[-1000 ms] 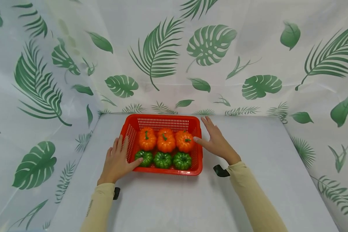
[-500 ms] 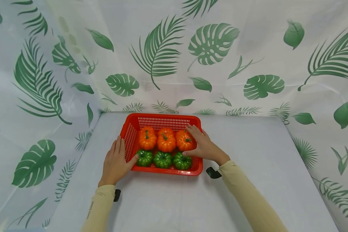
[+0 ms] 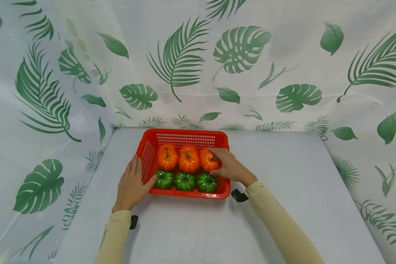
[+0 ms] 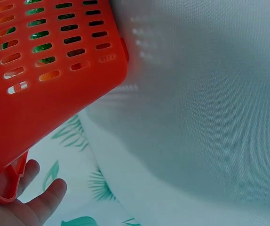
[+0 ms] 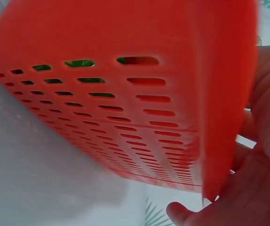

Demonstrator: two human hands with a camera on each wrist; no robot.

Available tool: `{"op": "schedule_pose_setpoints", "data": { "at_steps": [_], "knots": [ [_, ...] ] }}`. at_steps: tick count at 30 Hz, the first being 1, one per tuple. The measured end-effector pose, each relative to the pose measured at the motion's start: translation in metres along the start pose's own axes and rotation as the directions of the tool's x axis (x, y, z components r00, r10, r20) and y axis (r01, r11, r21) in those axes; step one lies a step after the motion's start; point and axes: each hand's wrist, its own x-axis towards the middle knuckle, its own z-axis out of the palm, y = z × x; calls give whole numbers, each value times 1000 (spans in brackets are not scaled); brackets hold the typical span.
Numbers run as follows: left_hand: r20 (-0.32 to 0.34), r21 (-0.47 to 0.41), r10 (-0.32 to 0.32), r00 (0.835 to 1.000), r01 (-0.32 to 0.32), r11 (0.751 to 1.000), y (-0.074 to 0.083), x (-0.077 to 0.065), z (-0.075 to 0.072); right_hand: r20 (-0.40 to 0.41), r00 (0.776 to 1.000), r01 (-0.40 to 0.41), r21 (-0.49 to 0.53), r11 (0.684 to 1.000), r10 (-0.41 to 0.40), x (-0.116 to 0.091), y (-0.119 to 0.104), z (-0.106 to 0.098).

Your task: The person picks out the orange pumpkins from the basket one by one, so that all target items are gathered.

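Observation:
A red plastic basket (image 3: pixel 188 195) holds a row of small green pumpkins (image 3: pixel 185 182) at the front and several orange pumpkins (image 3: pixel 189 161) behind. My right hand (image 3: pixel 229 167) reaches over the basket's right wall and grips the rightmost orange pumpkin (image 3: pixel 208 160), index finger along its far side and thumb on its near side. At the left rim my left hand (image 3: pixel 131 187) rests with straight fingers, its thumb lying over the edge beside a green pumpkin. In the left wrist view, fingers (image 4: pixel 50 200) extend past the basket's rim. The right wrist view mostly shows the slotted outer wall (image 5: pixel 102 108).
The basket stands on a white-covered table (image 3: pixel 198 231), close to the back edge. A white curtain (image 3: pixel 198 106) printed with green leaves rises behind and along both sides.
My right hand has moved left and inward from the basket's right rim, and its fingers have closed around the rightmost orange pumpkin. The left hand has shifted slightly outward on the rim.

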Motion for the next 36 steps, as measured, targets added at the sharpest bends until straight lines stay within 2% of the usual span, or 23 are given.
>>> {"op": "schedule_pose_setpoints", "data": {
  "at_steps": [6, 13, 23, 31, 36],
  "knots": [
    [-8, -15, 10, 1000, -11, 1000, -1, -1, 0, 6, 1000, -31, 49, 998, 30, -1, -5, -3],
    [7, -14, 13, 1000, -13, 1000, 0, 0, -1, -49, 999, -9, 109, 994, 15, -4, -3, -8],
    [20, -23, 6, 1000, -5, 1000, -1, -2, 0, -112, 993, -13, 167, 986, 32, -15, -8, -22],
    [11, -35, 6, 1000, -6, 999, -1, -2, 0, -212, 977, 28, 207, 978, 17, -27, 2, -38],
    [18, -46, 1, 1000, 0, 999, 1, -2, -1, -260, 963, -15, 195, 981, 66, -39, 16, -50]
  ]
}}
